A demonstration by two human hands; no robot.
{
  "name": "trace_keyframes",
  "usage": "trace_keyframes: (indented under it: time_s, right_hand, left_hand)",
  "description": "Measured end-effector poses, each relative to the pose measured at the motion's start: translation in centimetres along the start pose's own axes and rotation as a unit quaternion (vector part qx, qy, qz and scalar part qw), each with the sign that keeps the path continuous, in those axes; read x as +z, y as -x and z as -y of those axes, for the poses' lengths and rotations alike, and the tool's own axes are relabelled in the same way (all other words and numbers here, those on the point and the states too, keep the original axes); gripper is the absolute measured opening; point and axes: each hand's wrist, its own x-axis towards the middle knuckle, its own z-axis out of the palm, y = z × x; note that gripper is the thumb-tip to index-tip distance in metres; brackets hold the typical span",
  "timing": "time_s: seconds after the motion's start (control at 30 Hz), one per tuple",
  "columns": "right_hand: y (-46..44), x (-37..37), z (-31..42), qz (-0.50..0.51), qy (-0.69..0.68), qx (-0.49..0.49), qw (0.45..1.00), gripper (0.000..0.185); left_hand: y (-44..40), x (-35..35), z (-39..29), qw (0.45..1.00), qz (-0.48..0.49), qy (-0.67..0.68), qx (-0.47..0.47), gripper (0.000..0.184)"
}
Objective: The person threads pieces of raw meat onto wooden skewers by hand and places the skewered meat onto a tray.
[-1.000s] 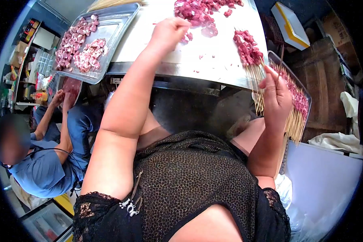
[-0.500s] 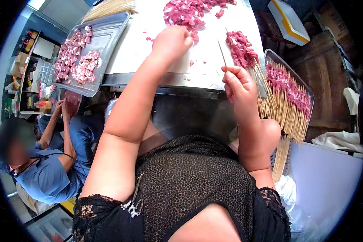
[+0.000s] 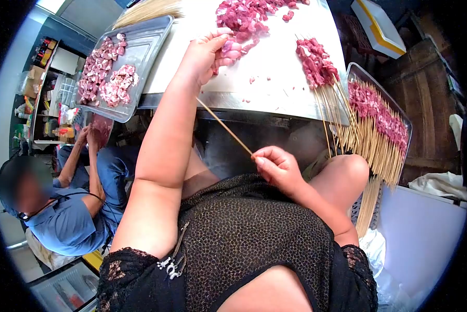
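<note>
My left hand (image 3: 208,54) is over the white board (image 3: 192,78), at the near edge of a pile of raw meat pieces (image 3: 238,21). Its fingers are curled, and a bit of red meat shows beneath them; most of what they hold is hidden. In front of my body, my right hand (image 3: 279,167) pinches a thin wooden skewer (image 3: 225,127) by its lower end. The skewer slants up and left to my left wrist, and no meat shows on its visible length. Several loaded meat skewers (image 3: 316,62) lie at the board's right side, sticks overhanging its edge.
A metal tray (image 3: 153,49) at left holds two groups of paler meat pieces. Bare skewers (image 3: 148,11) lie behind it. At right, another tray (image 3: 409,125) holds many loaded skewers. A co-worker (image 3: 62,218) sits at left, hands together near a reddish tray.
My right hand has come down and left from beside the loaded skewers, tilting the skewer toward my left hand. My left hand has turned and shifted slightly left; its thumb now shows.
</note>
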Motion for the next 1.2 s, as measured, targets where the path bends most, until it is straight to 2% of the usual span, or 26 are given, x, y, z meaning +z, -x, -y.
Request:
trace_keyframes:
  time_s: [0.1,0.13,0.27,0.33,0.4,0.43,0.47,0.53,0.57,0.77,1.13,1.2]
  right_hand:
    - [-0.9,-0.7,2.7,-0.103,0.092,-0.105,0.985,0.019]
    - [-1.3,-0.9,4.0,-0.140,0.080,-0.123,0.979,0.020]
    - [-3.4,-1.4,7.4,-0.192,0.113,-0.202,0.954,0.022]
    - [-4.3,-2.5,6.5,-0.186,0.132,-0.218,0.949,0.022]
    - [-4.6,-3.1,5.4,-0.211,0.238,-0.248,0.915,0.023]
    - [-4.5,-3.3,4.9,-0.213,0.235,-0.233,0.919,0.024]
    - [-4.6,-3.3,4.4,-0.210,0.231,-0.231,0.922,0.024]
    - [-4.6,-3.1,3.8,-0.220,0.218,-0.247,0.918,0.024]
    - [-4.2,-3.0,4.0,-0.213,0.220,-0.227,0.924,0.024]
    - [-4.1,-3.5,3.9,-0.230,0.245,-0.240,0.911,0.023]
    - [-4.6,-3.8,3.4,-0.250,0.304,-0.285,0.874,0.023]
    - [-4.7,-3.8,3.5,-0.269,0.348,-0.305,0.845,0.022]
  left_hand:
    - [0.1,-0.1,0.3,0.996,0.043,0.075,-0.013,0.029]
    - [0.3,0.1,0.2,0.992,0.065,0.105,-0.022,0.032]
    - [1.6,1.5,-0.4,0.987,0.072,0.138,-0.040,0.032]
    - [1.7,2.0,-0.2,0.987,0.048,0.151,-0.024,0.033]
    - [1.3,2.4,0.0,0.990,0.039,0.137,0.016,0.031]
    - [1.3,2.7,0.3,0.990,0.030,0.125,0.052,0.030]
    - [1.2,2.8,0.5,0.991,0.026,0.122,0.049,0.030]
    - [0.9,3.2,0.5,0.980,-0.045,0.184,0.067,0.026]
    - [0.7,3.1,0.7,0.972,-0.051,0.218,0.068,0.021]
    - [0.5,3.2,1.0,0.959,-0.028,0.271,0.083,0.021]
    - [1.7,4.8,1.1,0.962,-0.045,0.259,0.075,0.021]
    - [1.6,4.8,1.4,0.958,-0.048,0.274,0.069,0.021]
